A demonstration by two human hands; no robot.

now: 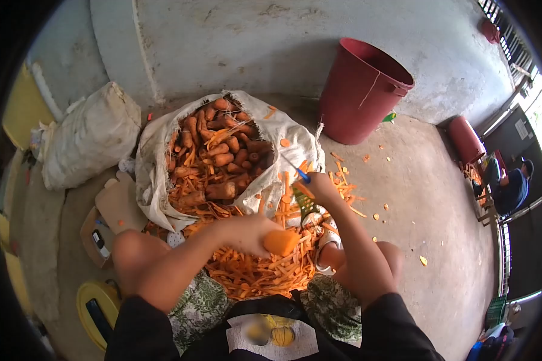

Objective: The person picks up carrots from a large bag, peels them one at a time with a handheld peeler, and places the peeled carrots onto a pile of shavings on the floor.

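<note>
My left hand (pixel 248 233) is closed around a peeled, bright orange carrot (pixel 281 242), held above a heap of orange peelings (pixel 253 274) between my legs. My right hand (pixel 324 189), up and to the right of it, grips a knife (pixel 305 177) by its blue handle. The thin blade points up and left, apart from the carrot. Under the right hand shows a yellow-green perforated thing (pixel 306 206), partly hidden. Just ahead, a white woven sack (pixel 153 162) lies open, full of unpeeled carrots (pixel 223 159) with peelings at its mouth.
A tall red bin (pixel 361 90) stands by the wall. At left are a stuffed white sack (pixel 93 138), a cardboard box (pixel 93 237) and a yellow round container (pixel 90 307). Carrot scraps dot the floor. Another person (pixel 512 186) sits far right near a tipped red bin (pixel 465 139).
</note>
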